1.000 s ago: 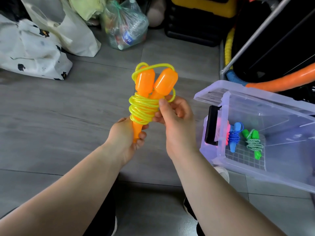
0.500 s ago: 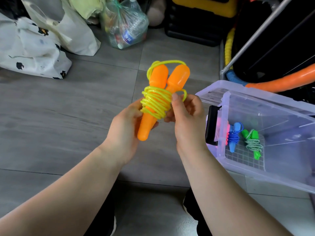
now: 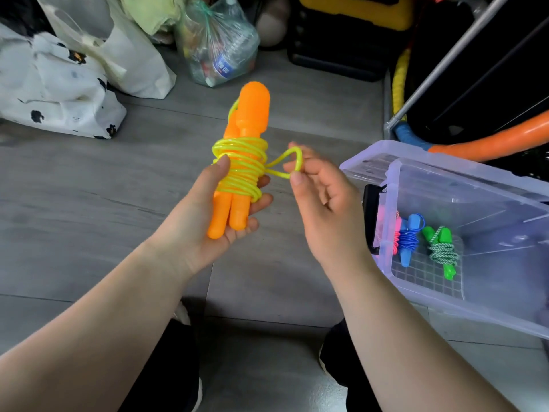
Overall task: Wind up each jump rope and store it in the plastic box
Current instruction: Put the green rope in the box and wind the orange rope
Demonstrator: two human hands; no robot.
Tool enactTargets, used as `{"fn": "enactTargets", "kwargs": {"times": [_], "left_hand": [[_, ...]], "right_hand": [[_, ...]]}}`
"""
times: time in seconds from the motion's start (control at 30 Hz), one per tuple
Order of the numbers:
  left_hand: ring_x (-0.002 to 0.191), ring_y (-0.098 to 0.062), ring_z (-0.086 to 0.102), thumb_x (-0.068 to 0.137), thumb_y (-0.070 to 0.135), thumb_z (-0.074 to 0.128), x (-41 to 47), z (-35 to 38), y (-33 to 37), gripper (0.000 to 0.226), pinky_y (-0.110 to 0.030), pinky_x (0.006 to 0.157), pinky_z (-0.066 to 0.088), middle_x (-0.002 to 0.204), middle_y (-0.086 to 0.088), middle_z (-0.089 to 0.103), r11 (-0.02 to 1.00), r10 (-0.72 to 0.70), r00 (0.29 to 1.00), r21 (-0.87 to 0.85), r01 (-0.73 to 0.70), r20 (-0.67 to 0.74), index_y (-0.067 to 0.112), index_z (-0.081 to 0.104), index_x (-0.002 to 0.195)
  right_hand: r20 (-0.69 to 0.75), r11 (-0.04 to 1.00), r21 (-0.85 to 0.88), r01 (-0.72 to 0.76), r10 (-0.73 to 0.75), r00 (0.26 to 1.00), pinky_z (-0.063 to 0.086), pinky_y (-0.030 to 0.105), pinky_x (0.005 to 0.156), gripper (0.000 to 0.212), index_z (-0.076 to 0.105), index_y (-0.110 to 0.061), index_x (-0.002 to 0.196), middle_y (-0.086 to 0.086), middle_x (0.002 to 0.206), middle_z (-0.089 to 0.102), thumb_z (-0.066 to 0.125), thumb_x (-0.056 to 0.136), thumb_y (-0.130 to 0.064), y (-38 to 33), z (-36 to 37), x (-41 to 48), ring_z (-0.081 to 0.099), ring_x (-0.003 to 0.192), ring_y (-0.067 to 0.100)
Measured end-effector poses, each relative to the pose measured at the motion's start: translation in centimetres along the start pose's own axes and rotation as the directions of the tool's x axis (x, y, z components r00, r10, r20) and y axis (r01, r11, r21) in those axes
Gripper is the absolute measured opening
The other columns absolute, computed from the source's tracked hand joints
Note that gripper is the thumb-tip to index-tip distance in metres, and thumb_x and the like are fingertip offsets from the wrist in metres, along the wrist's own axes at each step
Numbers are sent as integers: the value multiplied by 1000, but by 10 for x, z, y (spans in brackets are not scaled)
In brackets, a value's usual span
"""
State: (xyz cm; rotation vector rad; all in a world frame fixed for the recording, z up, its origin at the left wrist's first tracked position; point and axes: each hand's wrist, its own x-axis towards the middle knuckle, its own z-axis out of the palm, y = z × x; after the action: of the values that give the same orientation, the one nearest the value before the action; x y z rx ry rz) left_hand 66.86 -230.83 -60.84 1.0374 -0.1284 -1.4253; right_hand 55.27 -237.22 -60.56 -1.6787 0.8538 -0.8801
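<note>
Grey floor [image 3: 89, 188], left hand [image 3: 205, 224] gripping jump rope [image 3: 248, 165]

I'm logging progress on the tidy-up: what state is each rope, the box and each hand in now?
orange jump rope: cord coiled round both handles, gripped by left hand.
yellow loop: uncoiled, sticking out beside the coil, pinched by right hand.
plastic box: open, on floor.
blue jump rope: wound, in box.
green jump rope: wound, in box.
pink jump rope: in box, mostly hidden.
</note>
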Motion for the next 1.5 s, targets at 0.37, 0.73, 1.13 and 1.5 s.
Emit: {"fn": "enactTargets", "kwargs": {"times": [0.37, 0.73, 1.13, 1.5], "left_hand": [[64, -10, 70, 61, 45, 49, 2, 2, -16, 41, -17, 43, 48, 72, 5, 73, 977, -43, 999, 209, 42, 0, 20, 60, 92], [65, -6, 69, 65, 44, 51, 1, 4, -24, 34, -20, 44, 49, 82, 9, 67, 920, 77, 997, 388, -63, -22, 27, 56, 94], [57, 1, 63, 79, 34, 62, 2, 4, -31, 19, -20, 46, 50, 77, 8, 62, 778, 264, 963, 602, -182, -51, 30, 47, 90], [60, -1, 61, 64, 40, 56, 1, 7, -28, 38, -21, 47, 49, 71, 9, 61, 695, 337, 941, 670, -261, 18, 34, 45, 100]], "right_hand": [[41, 975, -210, 78, -71, 997, 42, 3, 72, 26, 66, -12, 100, -11, 81, 59, 59, 75, -12, 8, -14, -6, 56, 79, -3], [-23, 863, -441, 245, -284, 959, 39, 17, 58, 25, 71, -4, 80, 9, 71, 68, 53, 77, -20, 22, -13, -6, 51, 69, 13], [44, 701, -624, 346, -410, 911, 40, 28, 49, 20, 66, -9, 73, 1, 64, 66, 52, 79, -21, 29, -18, -7, 53, 54, 14], [-7, 833, -488, 262, -304, 953, 45, 29, 55, 24, 62, -12, 99, -7, 72, 60, 54, 78, -21, 22, -20, -8, 52, 59, 14]]}}
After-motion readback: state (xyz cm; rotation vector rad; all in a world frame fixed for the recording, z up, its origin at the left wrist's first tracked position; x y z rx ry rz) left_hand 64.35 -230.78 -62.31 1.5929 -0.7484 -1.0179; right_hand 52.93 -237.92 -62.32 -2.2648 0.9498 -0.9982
